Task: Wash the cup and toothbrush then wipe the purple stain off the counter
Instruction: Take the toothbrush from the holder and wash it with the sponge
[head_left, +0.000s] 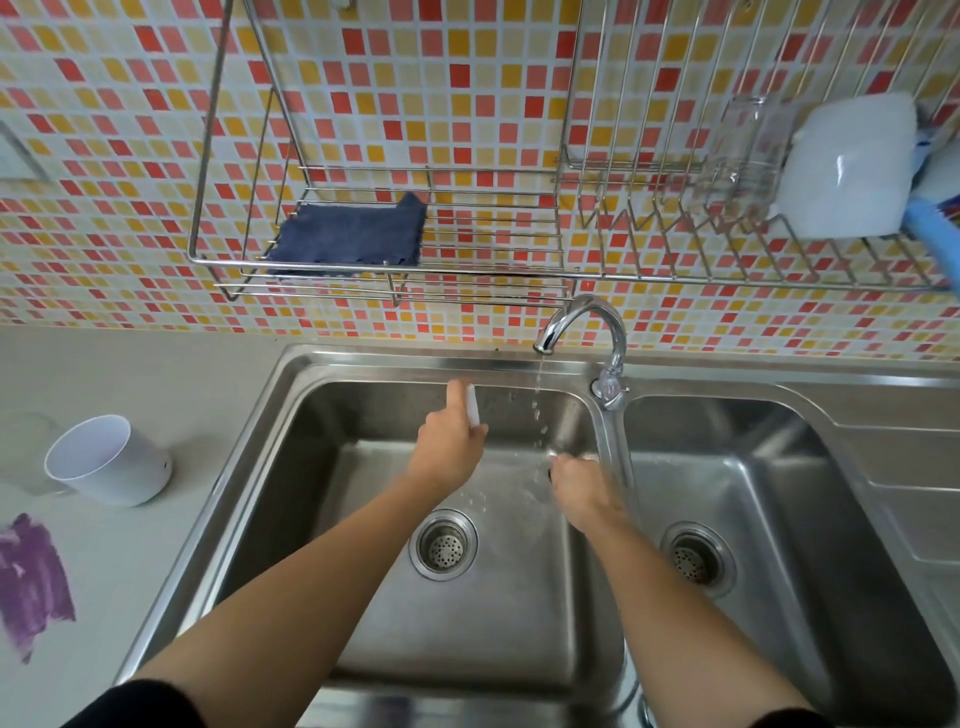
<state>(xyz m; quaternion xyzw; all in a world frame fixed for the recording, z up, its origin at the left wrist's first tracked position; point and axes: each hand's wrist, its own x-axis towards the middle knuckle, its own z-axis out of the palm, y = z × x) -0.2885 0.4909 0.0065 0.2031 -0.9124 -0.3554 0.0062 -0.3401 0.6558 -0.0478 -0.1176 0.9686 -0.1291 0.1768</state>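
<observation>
**Toothbrush in my left hand, over the left basin**

The toothbrush (472, 409) is a thin white stick poking up out of my left hand (451, 447), my fingers wrapped around it so only the top part shows beside my thumb. Its head I cannot make out. My right hand (579, 480) sits just to the right of that grip and a little lower, fingers curled inward; whether it pinches anything I cannot tell. A thin stream of water (537, 410) falls between my two hands from the faucet (582, 325) above and beyond them. Both hands hang over the left basin of the steel sink (291, 415), with its drain (443, 544) below and nearer to me.

Well off to the left of my grip, on the counter (156, 374), the white cup (106, 461) lies tipped on its side, mouth facing left. Nearer me and farther left, the purple stain (28, 577) smears the counter. Above and beyond my hands, a blue cloth (348, 234) rests on the wire rack (467, 270) on the tiled wall.
</observation>
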